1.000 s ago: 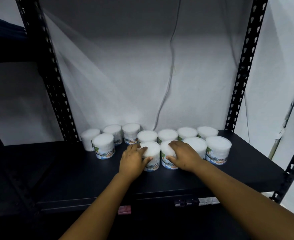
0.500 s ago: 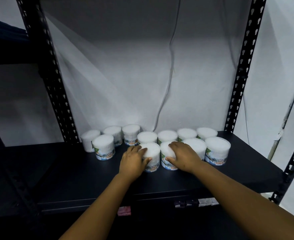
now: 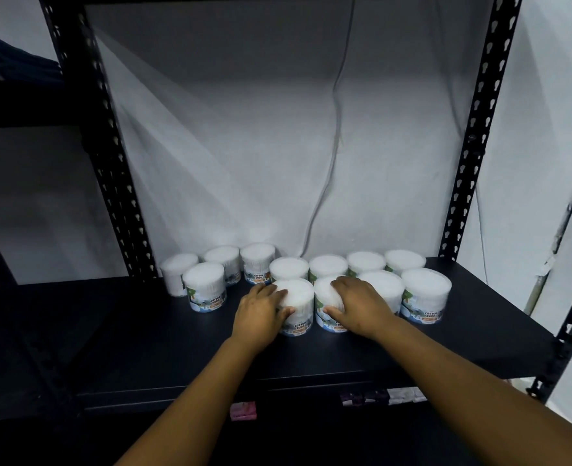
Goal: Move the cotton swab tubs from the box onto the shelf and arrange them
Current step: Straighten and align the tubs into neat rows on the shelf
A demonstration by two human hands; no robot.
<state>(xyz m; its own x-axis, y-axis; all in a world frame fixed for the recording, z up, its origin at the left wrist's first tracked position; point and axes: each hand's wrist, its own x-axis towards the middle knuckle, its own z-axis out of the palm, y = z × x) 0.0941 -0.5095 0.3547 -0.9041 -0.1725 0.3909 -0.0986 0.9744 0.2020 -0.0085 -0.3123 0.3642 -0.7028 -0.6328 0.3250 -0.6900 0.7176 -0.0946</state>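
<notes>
Here, left hand (image 3: 259,314) grip clamps one front-row tub (image 3: 298,306) on the shelf (image 3: 163,344); right hand (image 3: 362,306) grip clamps the adjacent tub (image 3: 326,309).

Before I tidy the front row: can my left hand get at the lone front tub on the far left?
Probably yes. The left hand grips a middle tub; bare shelf lies between it and the far-left front tub.

Single head-worn wide-angle view, looking forward and slightly down from just in front of the dark shelf (image 3: 479,331), close enough for both forearms to reach in from the bottom edge. Faces the white back wall (image 3: 244,146); uprights bow outward.
</notes>
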